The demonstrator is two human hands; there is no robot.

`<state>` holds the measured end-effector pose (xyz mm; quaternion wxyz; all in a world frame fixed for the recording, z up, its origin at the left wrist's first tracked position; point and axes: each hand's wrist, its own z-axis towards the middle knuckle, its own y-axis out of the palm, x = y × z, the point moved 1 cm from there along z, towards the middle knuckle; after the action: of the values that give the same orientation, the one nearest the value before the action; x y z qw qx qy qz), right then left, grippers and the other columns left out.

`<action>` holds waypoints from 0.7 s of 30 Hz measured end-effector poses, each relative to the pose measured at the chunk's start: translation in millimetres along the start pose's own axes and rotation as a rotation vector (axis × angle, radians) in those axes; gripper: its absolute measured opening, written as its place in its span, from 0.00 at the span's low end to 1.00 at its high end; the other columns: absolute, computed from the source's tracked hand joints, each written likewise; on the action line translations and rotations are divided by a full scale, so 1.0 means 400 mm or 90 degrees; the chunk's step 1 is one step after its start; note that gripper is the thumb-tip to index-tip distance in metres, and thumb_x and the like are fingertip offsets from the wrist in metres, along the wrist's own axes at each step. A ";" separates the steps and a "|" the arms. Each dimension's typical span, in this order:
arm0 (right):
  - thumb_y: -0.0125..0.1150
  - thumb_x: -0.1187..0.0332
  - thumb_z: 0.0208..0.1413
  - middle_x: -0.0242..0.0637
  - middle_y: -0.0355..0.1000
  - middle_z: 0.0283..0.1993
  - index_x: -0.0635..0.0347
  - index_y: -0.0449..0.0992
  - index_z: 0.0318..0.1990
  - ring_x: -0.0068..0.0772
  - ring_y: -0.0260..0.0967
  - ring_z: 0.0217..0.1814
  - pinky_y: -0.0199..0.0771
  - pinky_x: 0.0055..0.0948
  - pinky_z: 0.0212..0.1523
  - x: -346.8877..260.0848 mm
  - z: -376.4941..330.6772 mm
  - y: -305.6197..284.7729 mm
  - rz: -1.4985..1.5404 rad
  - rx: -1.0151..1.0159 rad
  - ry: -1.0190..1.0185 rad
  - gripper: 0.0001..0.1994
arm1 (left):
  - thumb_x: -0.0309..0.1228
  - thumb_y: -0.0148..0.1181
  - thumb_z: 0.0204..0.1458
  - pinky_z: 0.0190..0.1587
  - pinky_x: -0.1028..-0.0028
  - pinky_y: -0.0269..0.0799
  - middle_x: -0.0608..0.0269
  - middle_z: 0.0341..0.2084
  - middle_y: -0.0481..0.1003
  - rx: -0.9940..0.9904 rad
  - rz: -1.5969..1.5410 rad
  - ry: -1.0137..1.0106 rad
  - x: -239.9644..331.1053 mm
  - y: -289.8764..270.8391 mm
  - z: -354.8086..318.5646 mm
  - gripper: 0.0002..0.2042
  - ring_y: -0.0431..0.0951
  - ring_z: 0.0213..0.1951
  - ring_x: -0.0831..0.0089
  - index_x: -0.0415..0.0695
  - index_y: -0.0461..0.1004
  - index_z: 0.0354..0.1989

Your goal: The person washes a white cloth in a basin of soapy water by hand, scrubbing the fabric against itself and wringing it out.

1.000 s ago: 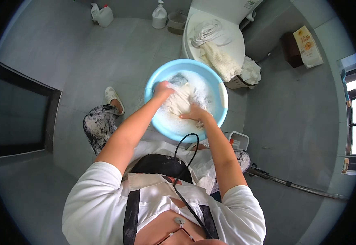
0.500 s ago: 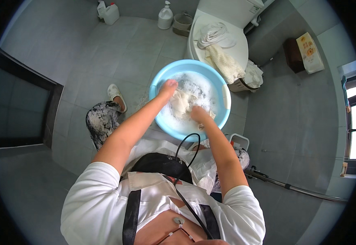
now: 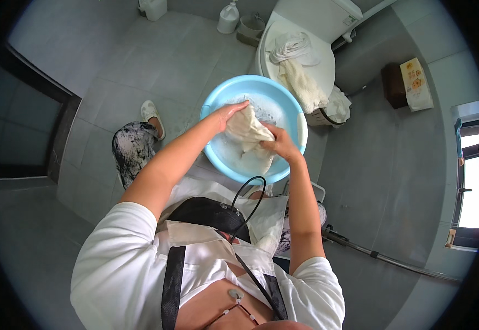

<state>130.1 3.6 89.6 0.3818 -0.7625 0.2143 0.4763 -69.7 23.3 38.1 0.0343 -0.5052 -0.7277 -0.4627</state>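
Between my two hands hangs a wet cream cloth (image 3: 248, 132), bunched and lifted above the suds, its lower end trailing toward the water. My left hand (image 3: 229, 115) grips its upper left part, the thumb side along the cloth's top. On the right side, my right hand (image 3: 281, 142) pinches the cloth with fingers wrapped round its edge. Below them is a round light-blue basin (image 3: 217, 159) holding foamy, cloudy water. What the cloth is exactly, a garment or a towel, I cannot tell.
A white toilet (image 3: 325, 60) stands beyond the basin, a white cloth (image 3: 293, 46) and a cream knitted cloth (image 3: 303, 88) on its lid. Beside it is a waste bin (image 3: 317, 117). A pump bottle (image 3: 228, 18) stands at the back. A metal pole (image 3: 393, 257) lies at right.
My hands have raised the cloth out of the suds, where it lay partly sunk before. My right hand has turned and moved slightly right; more of the cloth shows now.
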 end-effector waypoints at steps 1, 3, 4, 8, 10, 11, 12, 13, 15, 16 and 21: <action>0.59 0.72 0.33 0.39 0.69 0.41 0.61 0.66 0.48 0.29 0.65 0.42 0.63 0.26 0.45 0.008 -0.005 -0.013 -0.047 0.028 0.022 0.27 | 0.44 0.59 0.42 0.45 0.67 0.66 0.60 0.36 0.71 0.017 0.014 0.058 0.011 0.006 -0.007 0.20 0.71 0.40 0.67 0.45 0.67 0.41; 0.59 0.70 0.35 0.40 0.69 0.40 0.60 0.67 0.47 0.30 0.65 0.42 0.64 0.27 0.44 0.018 -0.016 -0.024 -0.136 0.085 0.065 0.25 | 0.40 0.59 0.43 0.44 0.67 0.67 0.58 0.36 0.71 0.051 0.047 0.173 0.032 0.011 -0.024 0.18 0.71 0.40 0.67 0.44 0.67 0.40; 0.59 0.69 0.37 0.44 0.69 0.40 0.57 0.68 0.46 0.35 0.66 0.41 0.65 0.29 0.42 0.048 -0.018 -0.023 -0.186 0.160 0.054 0.22 | 0.34 0.56 0.46 0.43 0.66 0.68 0.57 0.37 0.70 0.035 0.006 0.214 0.042 0.023 -0.030 0.14 0.71 0.40 0.67 0.43 0.66 0.40; 0.57 0.71 0.39 0.45 0.68 0.38 0.58 0.71 0.39 0.43 0.67 0.38 0.67 0.33 0.38 0.110 -0.036 -0.016 -0.300 0.276 -0.026 0.15 | 0.34 0.49 0.51 0.41 0.63 0.69 0.58 0.37 0.69 -0.011 -0.133 0.241 0.051 0.081 -0.011 0.12 0.71 0.39 0.67 0.42 0.65 0.41; 0.58 0.70 0.40 0.43 0.69 0.37 0.58 0.70 0.39 0.42 0.68 0.34 0.67 0.33 0.36 0.107 -0.042 0.002 -0.258 0.271 -0.033 0.15 | 0.33 0.46 0.52 0.42 0.63 0.69 0.57 0.37 0.70 0.023 -0.230 0.193 0.055 0.110 -0.015 0.11 0.71 0.40 0.65 0.42 0.65 0.40; 0.58 0.69 0.40 0.43 0.70 0.36 0.59 0.70 0.39 0.42 0.68 0.32 0.67 0.32 0.36 0.096 -0.044 0.011 -0.237 0.271 -0.037 0.15 | 0.33 0.44 0.53 0.43 0.63 0.68 0.57 0.37 0.70 0.039 -0.277 0.169 0.060 0.129 -0.021 0.10 0.71 0.40 0.64 0.41 0.65 0.40; 0.59 0.68 0.40 0.42 0.70 0.35 0.59 0.70 0.38 0.42 0.68 0.31 0.68 0.32 0.35 0.084 -0.044 0.023 -0.209 0.254 -0.036 0.14 | 0.33 0.43 0.53 0.43 0.63 0.68 0.57 0.36 0.70 0.056 -0.311 0.186 0.060 0.138 -0.013 0.10 0.71 0.40 0.64 0.41 0.65 0.39; 0.60 0.66 0.40 0.42 0.70 0.35 0.59 0.71 0.37 0.41 0.69 0.31 0.68 0.32 0.35 0.070 -0.042 0.039 -0.182 0.237 -0.034 0.14 | 0.32 0.43 0.53 0.43 0.62 0.68 0.56 0.36 0.70 0.074 -0.346 0.204 0.062 0.146 -0.003 0.10 0.71 0.39 0.63 0.41 0.65 0.38; 0.61 0.62 0.40 0.42 0.71 0.35 0.59 0.71 0.35 0.42 0.69 0.31 0.68 0.33 0.34 0.053 -0.027 0.069 -0.155 0.231 -0.026 0.15 | 0.32 0.42 0.52 0.43 0.62 0.68 0.56 0.35 0.69 0.093 -0.416 0.210 0.063 0.166 0.014 0.09 0.71 0.38 0.63 0.40 0.65 0.36; 0.61 0.59 0.39 0.43 0.71 0.35 0.59 0.72 0.33 0.43 0.69 0.32 0.68 0.34 0.35 0.050 -0.016 0.084 -0.155 0.240 -0.019 0.16 | 0.31 0.42 0.52 0.42 0.62 0.68 0.55 0.34 0.69 0.096 -0.453 0.198 0.060 0.177 0.018 0.09 0.71 0.37 0.62 0.39 0.65 0.35; 0.56 0.54 0.40 0.47 0.70 0.35 0.59 0.72 0.32 0.47 0.68 0.35 0.66 0.39 0.37 0.049 0.054 0.123 -0.224 0.316 0.089 0.17 | 0.31 0.44 0.49 0.40 0.62 0.68 0.55 0.30 0.68 0.135 -0.484 0.174 0.053 0.258 -0.048 0.09 0.69 0.34 0.62 0.37 0.64 0.32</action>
<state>92.7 -9.0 48.1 0.6174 -0.7022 0.2143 0.2826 -8.9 31.0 126.0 0.0094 -0.1282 -0.8945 -0.4282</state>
